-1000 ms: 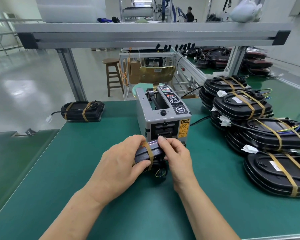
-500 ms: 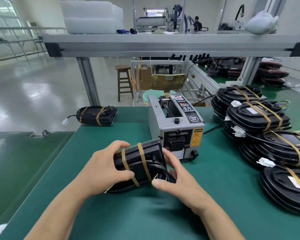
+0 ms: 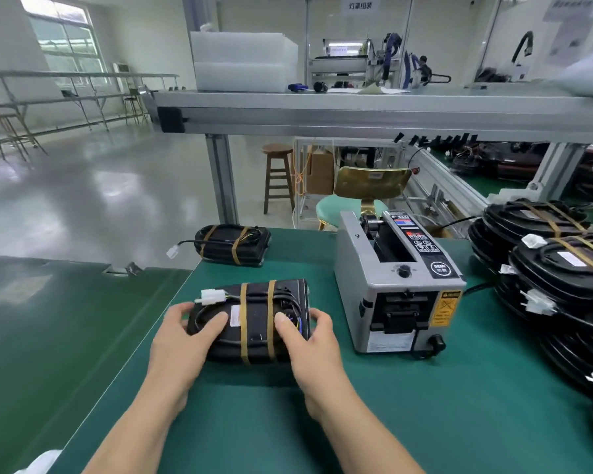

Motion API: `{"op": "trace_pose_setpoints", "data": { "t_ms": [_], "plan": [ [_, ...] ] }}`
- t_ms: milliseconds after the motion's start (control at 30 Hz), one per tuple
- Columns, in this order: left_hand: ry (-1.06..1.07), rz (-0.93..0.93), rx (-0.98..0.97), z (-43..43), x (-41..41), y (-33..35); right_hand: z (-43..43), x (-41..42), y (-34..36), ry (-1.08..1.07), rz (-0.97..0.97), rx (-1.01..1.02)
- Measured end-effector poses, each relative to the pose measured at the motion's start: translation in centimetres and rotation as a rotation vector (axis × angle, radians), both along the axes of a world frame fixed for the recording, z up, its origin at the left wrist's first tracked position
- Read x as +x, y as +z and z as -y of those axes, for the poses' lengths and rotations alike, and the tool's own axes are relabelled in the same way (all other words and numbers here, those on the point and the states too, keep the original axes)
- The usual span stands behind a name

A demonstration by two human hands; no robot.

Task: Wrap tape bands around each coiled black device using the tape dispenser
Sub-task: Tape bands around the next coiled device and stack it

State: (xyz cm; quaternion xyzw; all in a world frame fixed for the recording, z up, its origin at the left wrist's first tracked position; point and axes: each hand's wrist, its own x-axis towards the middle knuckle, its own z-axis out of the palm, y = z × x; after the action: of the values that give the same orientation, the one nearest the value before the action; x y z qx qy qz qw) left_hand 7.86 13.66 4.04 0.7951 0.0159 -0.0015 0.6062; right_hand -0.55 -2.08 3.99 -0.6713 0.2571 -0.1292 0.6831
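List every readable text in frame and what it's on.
"SEMI": round badge on the tape dispenser.
"灯罩组装": hanging sign at the top; the line above it is cut off.
"CAUTION", barely legible: heading of the yellow label on the dispenser front; the rest is too small to read.
White sticker on the nearest coiled black device: blurred, unreadable.

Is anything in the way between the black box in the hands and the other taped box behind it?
Nothing visible. Only bare green table lies between the held black box and the far taped box. The tape machine stands off to the right.
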Motion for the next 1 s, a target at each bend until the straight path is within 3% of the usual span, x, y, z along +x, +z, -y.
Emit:
{"op": "trace_pose_setpoints", "data": {
  "t_ms": [233, 600, 800, 1000],
  "plan": [
    [0.118, -0.032, -0.056, -0.8, 6.3, -0.9, -1.8, 6.2, 0.9, 0.058, -0.055, 0.026],
    [0.229, 0.000, 0.023, 0.7, 15.5, -1.0, -2.4, 14.4, -0.1, 0.101, -0.194, -0.293],
    [0.273, 0.018, 0.096, 1.5, 17.0, -0.8, -2.9, 15.8, -0.9, 0.096, -0.218, -0.474],
    [0.233, 0.040, 0.154, 1.8, 15.0, -1.5, -3.2, 15.2, -1.3, 0.090, -0.189, -0.482]
  ]
}}
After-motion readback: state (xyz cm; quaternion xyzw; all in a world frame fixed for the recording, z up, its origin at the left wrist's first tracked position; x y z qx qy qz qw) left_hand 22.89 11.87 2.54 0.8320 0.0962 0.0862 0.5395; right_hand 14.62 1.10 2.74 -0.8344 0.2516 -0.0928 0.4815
